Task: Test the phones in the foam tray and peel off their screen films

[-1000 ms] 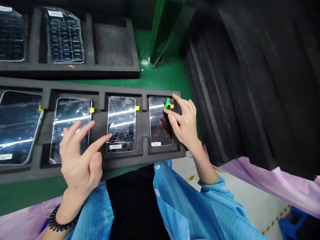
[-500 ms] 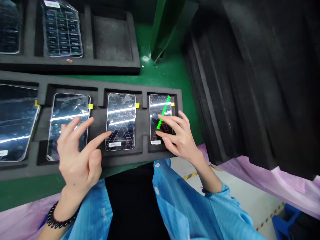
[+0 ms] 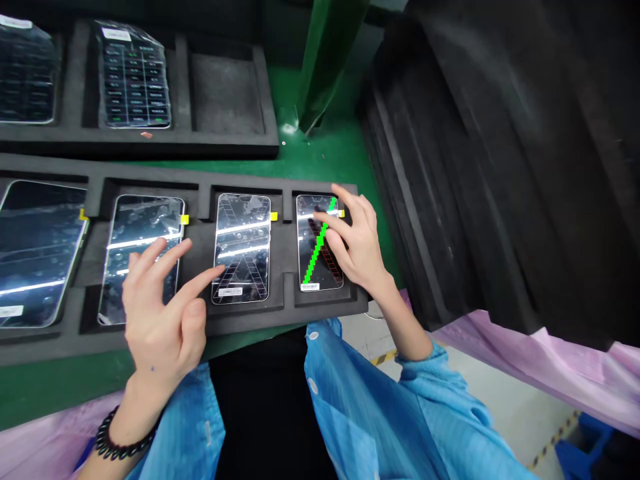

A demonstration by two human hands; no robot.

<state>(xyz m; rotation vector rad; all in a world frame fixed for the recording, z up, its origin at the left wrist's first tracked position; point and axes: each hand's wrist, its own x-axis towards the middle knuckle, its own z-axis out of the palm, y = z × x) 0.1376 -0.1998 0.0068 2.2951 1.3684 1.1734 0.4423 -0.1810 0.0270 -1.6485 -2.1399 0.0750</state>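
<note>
My right hand (image 3: 357, 237) is over the rightmost smartphone (image 3: 320, 270), fingers apart, with a fingertip at the upper left of its screen. A green diagonal band crosses that screen, and a red grid line slopes the other way. My left hand (image 3: 163, 313) is spread, its index fingertip at the left edge of the second smartphone from the right (image 3: 243, 250), which shows white grid lines. It partly covers another smartphone (image 3: 143, 220) with a dark screen. The phones lie in recesses of a black foam tray (image 3: 195, 193) and carry small yellow tabs.
A larger dark-screened device (image 3: 37, 247) lies at the tray's left. Behind stands a second foam tray (image 3: 220, 141) with a plastic-wrapped phone (image 3: 135, 80) showing a grid of text. Black foam sheets (image 3: 475, 167) rise at right, near a green post (image 3: 330, 60) on the green table (image 3: 287, 163).
My right hand has moved up the rightmost phone's screen. The green band there now reaches down to the lower left corner. My left hand keeps nearly the same pose over the phones.
</note>
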